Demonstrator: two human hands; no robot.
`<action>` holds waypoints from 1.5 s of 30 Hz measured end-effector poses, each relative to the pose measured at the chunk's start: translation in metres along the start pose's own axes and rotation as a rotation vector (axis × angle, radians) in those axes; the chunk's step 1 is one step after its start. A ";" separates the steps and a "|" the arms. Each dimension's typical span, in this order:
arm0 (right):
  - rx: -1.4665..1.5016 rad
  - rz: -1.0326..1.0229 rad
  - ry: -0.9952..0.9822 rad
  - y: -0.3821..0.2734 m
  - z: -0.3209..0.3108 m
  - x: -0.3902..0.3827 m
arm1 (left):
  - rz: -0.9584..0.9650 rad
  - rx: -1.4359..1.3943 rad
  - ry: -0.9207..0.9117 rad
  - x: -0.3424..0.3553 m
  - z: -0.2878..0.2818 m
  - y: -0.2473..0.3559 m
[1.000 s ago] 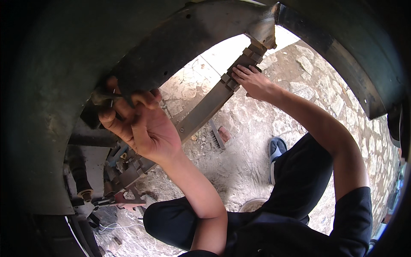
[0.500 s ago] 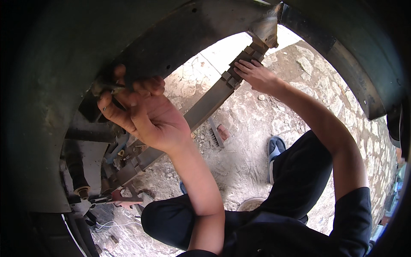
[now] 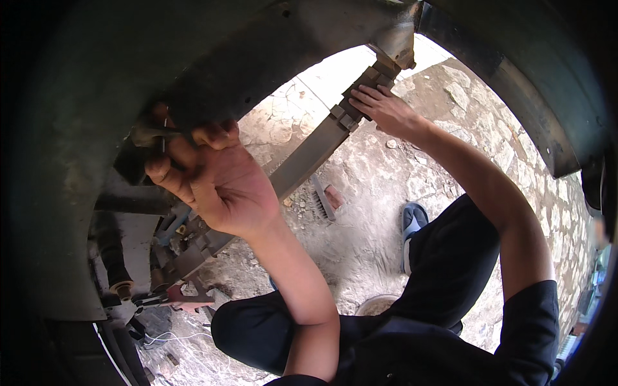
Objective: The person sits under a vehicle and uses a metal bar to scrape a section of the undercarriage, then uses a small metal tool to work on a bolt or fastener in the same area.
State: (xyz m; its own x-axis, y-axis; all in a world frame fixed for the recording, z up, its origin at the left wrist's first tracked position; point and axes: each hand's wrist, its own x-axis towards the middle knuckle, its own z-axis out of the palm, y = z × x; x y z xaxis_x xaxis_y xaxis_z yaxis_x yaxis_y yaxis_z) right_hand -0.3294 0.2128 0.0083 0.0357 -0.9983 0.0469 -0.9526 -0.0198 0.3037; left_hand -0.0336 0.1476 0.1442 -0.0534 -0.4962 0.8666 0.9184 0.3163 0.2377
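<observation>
My left hand [image 3: 225, 180] is raised under the dark vehicle body, palm toward me and fingers curled. Its fingertips close about a thin shiny metal pin [image 3: 165, 136], beside a dark metal end piece [image 3: 145, 136]; shadow hides part of the grip. My right hand [image 3: 389, 112] lies with fingers stretched out on a long leaf spring [image 3: 312, 157], near its clamped upper end. The spring slopes from upper right to lower left, passing behind my left hand. At its upper end a rusty bracket [image 3: 400, 46] joins it to the body.
Curved dark body panel [image 3: 547, 122] arches overhead. On the stony ground lies a wire brush [image 3: 323, 199] beside a reddish block [image 3: 333, 197]. Lower left are a dark shock absorber [image 3: 112, 254], a red-orange piece [image 3: 187, 297] and a white cord [image 3: 170, 338]. A round rim [image 3: 376, 305] shows between my legs.
My left hand has shifted slightly left and down, and the thin pin now shows more clearly at its fingertips. My right hand stays on the leaf spring.
</observation>
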 end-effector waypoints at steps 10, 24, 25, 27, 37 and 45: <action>0.052 0.001 -0.121 -0.012 -0.019 0.001 | 0.005 0.134 -0.083 -0.002 -0.007 0.002; 0.183 -0.006 -0.234 -0.023 -0.025 0.006 | -0.047 0.143 -0.092 0.001 -0.009 0.011; 0.115 0.009 -0.194 -0.019 -0.021 0.005 | -0.046 0.156 -0.072 0.001 -0.006 0.011; -0.020 0.040 -0.113 -0.015 -0.013 0.002 | -0.048 0.161 -0.062 0.000 -0.006 0.012; 0.038 -0.021 -0.028 -0.018 -0.005 0.000 | -0.052 0.080 -0.096 0.000 -0.014 0.010; 0.001 -0.009 -0.001 -0.007 0.004 0.003 | -0.029 0.075 -0.057 0.002 -0.009 0.006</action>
State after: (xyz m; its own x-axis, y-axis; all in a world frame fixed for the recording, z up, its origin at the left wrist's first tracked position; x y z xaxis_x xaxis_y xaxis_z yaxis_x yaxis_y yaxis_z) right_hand -0.3241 0.2094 0.0024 0.0443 -0.9981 0.0427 -0.9524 -0.0293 0.3033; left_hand -0.0245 0.1410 0.1431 -0.1042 -0.4597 0.8819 0.8843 0.3629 0.2936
